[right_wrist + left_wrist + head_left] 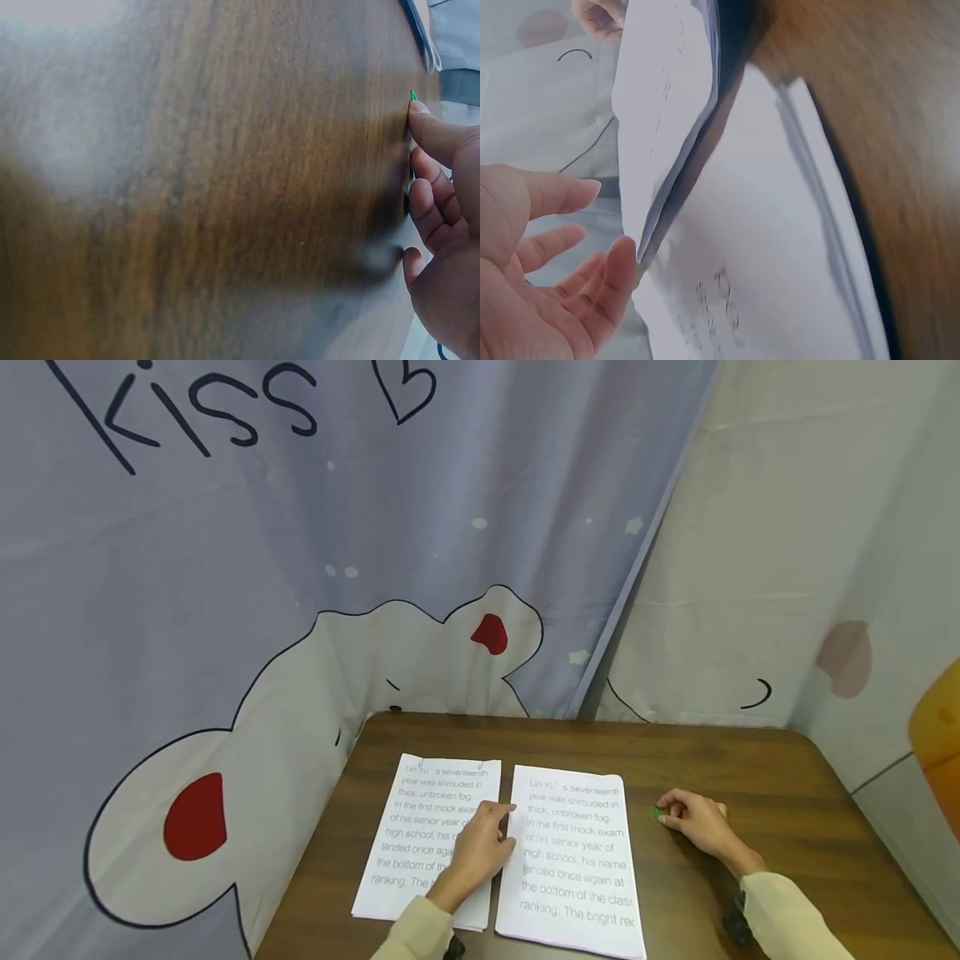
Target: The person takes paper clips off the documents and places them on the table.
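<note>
My left hand (480, 847) reaches over the left stack of printed sheets (405, 860), its fingertips right at the near side edge of the right stack (570, 860). In the left wrist view the left hand (555, 277) has its fingers loosely bent and spread, nothing held between them. Right of both stacks, my right hand (701, 822) pinches a small green piece (657, 812) between thumb and index finger, low over the table. Only a green tip (412, 95) shows past the thumb in the right wrist view; its kind is too small to tell.
Both stacks carry the same large print and lie side by side on a brown wooden table (705, 760). Small clips (481, 766) show at the left stack's top edge. A printed curtain (450, 527) hangs behind the table.
</note>
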{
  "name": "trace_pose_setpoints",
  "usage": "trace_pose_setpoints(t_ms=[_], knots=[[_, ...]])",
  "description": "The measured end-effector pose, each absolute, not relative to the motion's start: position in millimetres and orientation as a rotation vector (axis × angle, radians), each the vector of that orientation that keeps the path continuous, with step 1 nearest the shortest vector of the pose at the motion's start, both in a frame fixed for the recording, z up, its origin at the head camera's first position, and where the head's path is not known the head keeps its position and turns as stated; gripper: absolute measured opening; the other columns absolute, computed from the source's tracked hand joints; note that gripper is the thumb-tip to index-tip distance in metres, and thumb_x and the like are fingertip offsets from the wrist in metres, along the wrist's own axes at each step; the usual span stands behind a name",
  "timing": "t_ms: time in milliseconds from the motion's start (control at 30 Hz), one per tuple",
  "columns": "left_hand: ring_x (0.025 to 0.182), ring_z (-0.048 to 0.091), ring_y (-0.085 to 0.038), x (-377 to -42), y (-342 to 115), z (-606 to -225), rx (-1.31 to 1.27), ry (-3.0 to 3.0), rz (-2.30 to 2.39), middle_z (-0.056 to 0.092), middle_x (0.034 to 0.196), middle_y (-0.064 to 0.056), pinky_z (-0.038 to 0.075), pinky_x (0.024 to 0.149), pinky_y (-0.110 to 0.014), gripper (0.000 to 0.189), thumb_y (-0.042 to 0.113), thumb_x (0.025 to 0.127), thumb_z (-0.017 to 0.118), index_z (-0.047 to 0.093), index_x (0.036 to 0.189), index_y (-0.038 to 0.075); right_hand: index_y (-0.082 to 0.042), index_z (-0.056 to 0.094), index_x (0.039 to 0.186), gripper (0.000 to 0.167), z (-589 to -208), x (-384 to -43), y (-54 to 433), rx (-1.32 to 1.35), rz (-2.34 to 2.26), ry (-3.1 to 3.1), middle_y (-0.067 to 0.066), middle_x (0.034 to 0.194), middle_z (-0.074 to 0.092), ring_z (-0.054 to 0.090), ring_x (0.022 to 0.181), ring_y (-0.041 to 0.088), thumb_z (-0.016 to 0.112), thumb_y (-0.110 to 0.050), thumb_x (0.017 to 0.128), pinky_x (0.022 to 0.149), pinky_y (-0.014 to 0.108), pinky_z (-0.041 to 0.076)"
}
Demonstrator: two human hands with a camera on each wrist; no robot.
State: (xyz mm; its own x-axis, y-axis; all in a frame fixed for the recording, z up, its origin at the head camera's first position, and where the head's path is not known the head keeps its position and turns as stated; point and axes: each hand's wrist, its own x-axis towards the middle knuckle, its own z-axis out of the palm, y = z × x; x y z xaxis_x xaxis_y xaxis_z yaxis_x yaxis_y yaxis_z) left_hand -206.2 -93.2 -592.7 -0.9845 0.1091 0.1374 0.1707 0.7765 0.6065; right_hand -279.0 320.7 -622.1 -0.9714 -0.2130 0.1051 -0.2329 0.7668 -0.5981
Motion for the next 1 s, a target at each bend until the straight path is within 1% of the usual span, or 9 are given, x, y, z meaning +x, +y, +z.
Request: trace_pose_setpoints(t_ms=[100,200,300,367,467,567,700,900,1000], knots=[[0.078,0.059,-0.008,-208,-101,-588,-0.236,-2.881,-0.963,0.065,0.129,-0.013,0.048,0.059,-0.022,0.054,0.009,0.086,0.080,0.067,0.139,0.009,-0.015,0.074,0.103,0.015,-622,-280,321,0.366,0.993,-2.904,-0.008,0.078,0.061,0.050,0.067,0.006,0.083,-0.018,0.091,0.081,0.046,0.023],[0.083,0.064,-0.012,-210,-114,-589,-0.205,-2.900,-0.951,0.066,0.130,-0.014,0.054,0.064,-0.026,0.055,0.013,0.088,0.080,0.066,0.141,0.010,-0.015,0.074,0.103,0.016,-622,-280,322,0.359,0.983,-2.901,-0.008,0.078,0.061,0.050,0.066,0.005,0.083,-0.018,0.091,0.080,0.046,0.023],[0.097,0.072,-0.022,-211,-129,-592,-0.158,-2.933,-0.941,0.067,0.129,-0.014,0.061,0.076,-0.034,0.055,0.018,0.090,0.079,0.065,0.143,0.011,-0.015,0.074,0.103,0.016,-623,-279,322,0.360,0.976,-2.912,-0.009,0.077,0.061,0.049,0.065,0.004,0.083,-0.018,0.091,0.080,0.046,0.023],[0.106,0.072,-0.028,-211,-139,-595,-0.132,-2.948,-0.940,0.067,0.129,-0.015,0.062,0.084,-0.041,0.055,0.019,0.091,0.078,0.064,0.144,0.009,-0.015,0.074,0.103,0.016,-624,-278,321,0.359,0.977,-2.916,-0.008,0.076,0.061,0.049,0.064,0.004,0.083,-0.017,0.091,0.081,0.046,0.024],[0.113,0.069,-0.032,-212,-153,-597,-0.075,-2.963,-0.925,0.066,0.128,-0.016,0.061,0.092,-0.047,0.057,0.020,0.093,0.077,0.062,0.146,0.007,-0.014,0.074,0.103,0.016,-624,-276,321,0.365,0.980,-2.920,-0.007,0.076,0.061,0.049,0.064,0.005,0.083,-0.018,0.091,0.081,0.046,0.024],[0.109,0.067,-0.033,-213,-165,-598,0.012,-2.959,-0.866,0.066,0.125,-0.018,0.059,0.089,-0.050,0.058,0.022,0.092,0.078,0.062,0.144,0.004,-0.014,0.074,0.103,0.016,-623,-276,321,0.367,0.983,-2.919,-0.007,0.075,0.061,0.049,0.064,0.005,0.083,-0.018,0.091,0.081,0.046,0.024],[0.108,0.065,-0.040,-211,-177,-599,0.134,-2.945,-0.757,0.067,0.122,-0.023,0.057,0.087,-0.056,0.059,0.024,0.089,0.081,0.064,0.140,0.000,-0.014,0.074,0.103,0.016,-624,-276,322,0.373,0.977,-2.911,-0.007,0.074,0.061,0.049,0.063,0.005,0.083,-0.017,0.091,0.082,0.047,0.025],[0.116,0.059,-0.046,-209,-199,-598,0.249,-2.941,-0.640,0.063,0.129,-0.027,0.047,0.090,-0.060,0.063,0.029,0.089,0.081,0.062,0.142,0.001,-0.014,0.074,0.103,0.015,-624,-278,322,0.389,0.975,-2.910,-0.008,0.074,0.061,0.050,0.064,0.005,0.083,-0.016,0.091,0.082,0.047,0.026],[0.119,0.055,-0.049,-210,-213,-596,0.328,-2.953,-0.616,0.060,0.132,-0.030,0.046,0.092,-0.063,0.066,0.031,0.090,0.079,0.059,0.146,0.001,-0.013,0.074,0.103,0.015,-624,-277,321,0.389,0.981,-2.912,-0.008,0.075,0.061,0.050,0.064,0.005,0.083,-0.016,0.091,0.082,0.048,0.026]])
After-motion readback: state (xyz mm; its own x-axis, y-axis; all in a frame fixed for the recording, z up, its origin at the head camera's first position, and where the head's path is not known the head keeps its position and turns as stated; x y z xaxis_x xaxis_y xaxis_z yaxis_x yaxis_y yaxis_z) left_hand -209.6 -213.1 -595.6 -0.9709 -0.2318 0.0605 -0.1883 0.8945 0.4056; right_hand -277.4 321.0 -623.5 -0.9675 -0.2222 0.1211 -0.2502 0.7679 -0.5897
